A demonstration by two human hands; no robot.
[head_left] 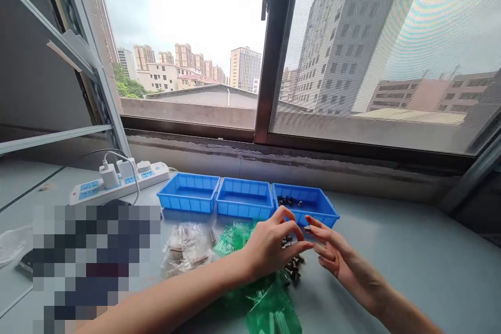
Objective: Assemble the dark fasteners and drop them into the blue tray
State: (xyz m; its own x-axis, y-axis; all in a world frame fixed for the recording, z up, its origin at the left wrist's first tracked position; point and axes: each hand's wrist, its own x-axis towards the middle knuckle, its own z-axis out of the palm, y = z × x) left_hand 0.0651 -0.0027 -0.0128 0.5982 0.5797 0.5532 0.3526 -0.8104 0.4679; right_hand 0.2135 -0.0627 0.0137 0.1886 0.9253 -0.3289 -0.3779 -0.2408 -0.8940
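A green bag (pixel 274 308) lies on the grey surface (pixel 376 250), well in front of the parts tray (pixel 313 207), the rightmost of three blue trays. The left forearm (pixel 195 276) crosses in front and to the left of this tray, obstructing the view of items behind it. Loose dark fasteners (pixel 295 273) form a pile between the green bag and the parts tray, partly hidden by the hands. Clear bags (pixel 188 248) lie in front and to the left of the parts tray. The left hand (pixel 270 245) is just in front of the parts tray; its fingers are curved, thumb and index finger slightly parted, with nothing visible between them. The right hand (pixel 344 263) is opposite, fingers partly extended; whether their tips hold a small part cannot be told. The parts tray contains similar fasteners (pixel 287 201). The middle tray (pixel 245 210) and left tray (pixel 186 203) stand in line to its left. A power strip (pixel 133 180) with plugs inserted is located farther left. The window frame (pixel 270 62) is behind the parts tray.
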